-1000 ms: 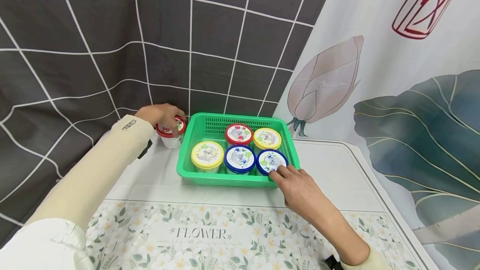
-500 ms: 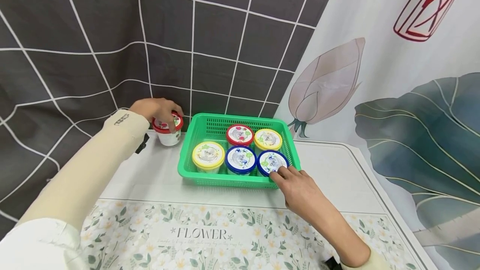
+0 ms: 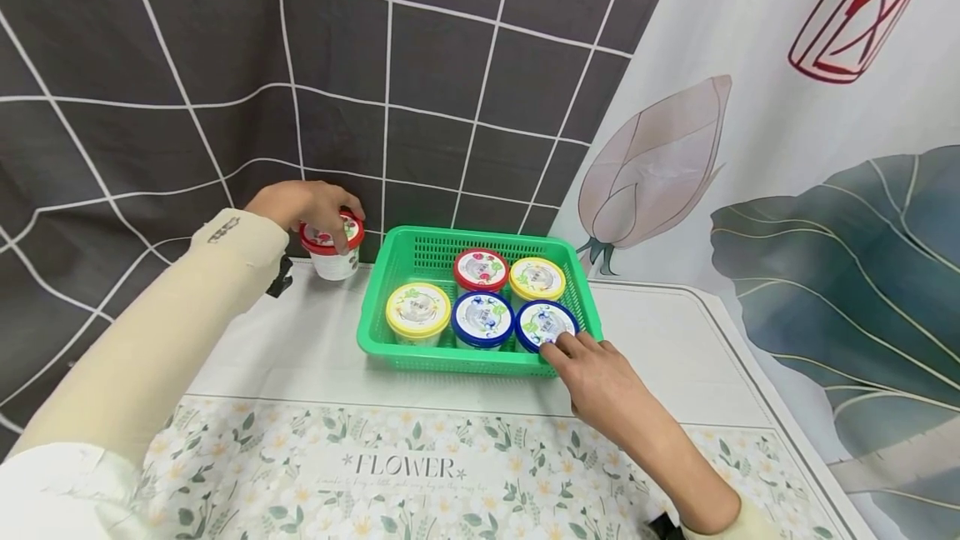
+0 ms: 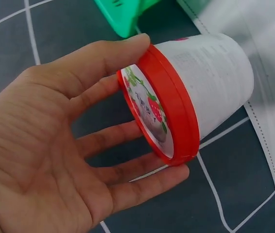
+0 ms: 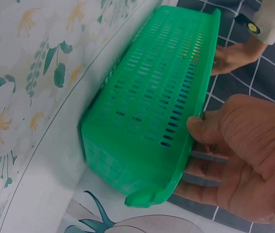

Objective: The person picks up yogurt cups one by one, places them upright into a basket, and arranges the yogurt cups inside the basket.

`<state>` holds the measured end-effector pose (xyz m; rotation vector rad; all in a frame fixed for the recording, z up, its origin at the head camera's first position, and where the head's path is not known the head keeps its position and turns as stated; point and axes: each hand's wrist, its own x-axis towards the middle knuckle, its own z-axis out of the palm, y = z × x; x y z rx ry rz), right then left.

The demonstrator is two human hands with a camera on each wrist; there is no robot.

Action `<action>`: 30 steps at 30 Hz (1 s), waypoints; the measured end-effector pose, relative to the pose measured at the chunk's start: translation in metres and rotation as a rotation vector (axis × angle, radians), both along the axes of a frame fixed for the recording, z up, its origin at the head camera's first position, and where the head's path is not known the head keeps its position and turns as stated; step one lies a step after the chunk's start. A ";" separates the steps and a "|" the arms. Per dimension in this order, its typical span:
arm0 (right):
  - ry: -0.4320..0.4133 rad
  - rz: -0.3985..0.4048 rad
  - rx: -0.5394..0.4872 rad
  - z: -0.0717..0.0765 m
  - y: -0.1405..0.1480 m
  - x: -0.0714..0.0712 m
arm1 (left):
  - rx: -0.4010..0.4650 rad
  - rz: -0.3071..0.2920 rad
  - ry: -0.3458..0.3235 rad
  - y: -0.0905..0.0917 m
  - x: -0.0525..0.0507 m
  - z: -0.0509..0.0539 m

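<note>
My left hand [image 3: 311, 208] grips a white tub [image 4: 215, 82] by the rim of its red lid [image 4: 171, 107], which carries a strawberry print. The thumb lies on one side of the lid and the fingers spread along the other. This tub is left of a green plastic basket [image 3: 405, 359]; whether its base touches the table I cannot tell. My right hand [image 3: 600, 369] pinches the basket's near right rim, thumb outside [image 5: 205, 130] and fingers over the inner side. The nearest tub to it has a blue lid [image 3: 546, 323], partly covered by the fingertips.
Inside the basket stand a yellow-lidded tub [image 3: 418, 310], another blue-lidded tub [image 3: 483, 319], a red-lidded tub [image 3: 481, 270] and a second yellow-lidded one [image 3: 537, 278]. A dark gridded curtain [image 3: 322, 48] hangs close behind. A floral mat [image 3: 405, 473] covers the table's front.
My left hand has moved back and slightly left with the red-lidded tub, away from the basket. The right hand keeps its hold on the rim, and the basket is almost unmoved.
</note>
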<state>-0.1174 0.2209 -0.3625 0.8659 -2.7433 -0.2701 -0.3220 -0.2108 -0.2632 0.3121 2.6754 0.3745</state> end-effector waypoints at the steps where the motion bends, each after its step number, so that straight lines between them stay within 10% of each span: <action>1: 0.001 0.001 0.000 0.000 0.000 0.000 | -0.001 -0.004 -0.003 0.000 0.000 0.001; 30: -0.015 0.009 0.003 0.001 0.001 -0.002 | -0.126 -0.122 0.106 0.029 0.003 0.037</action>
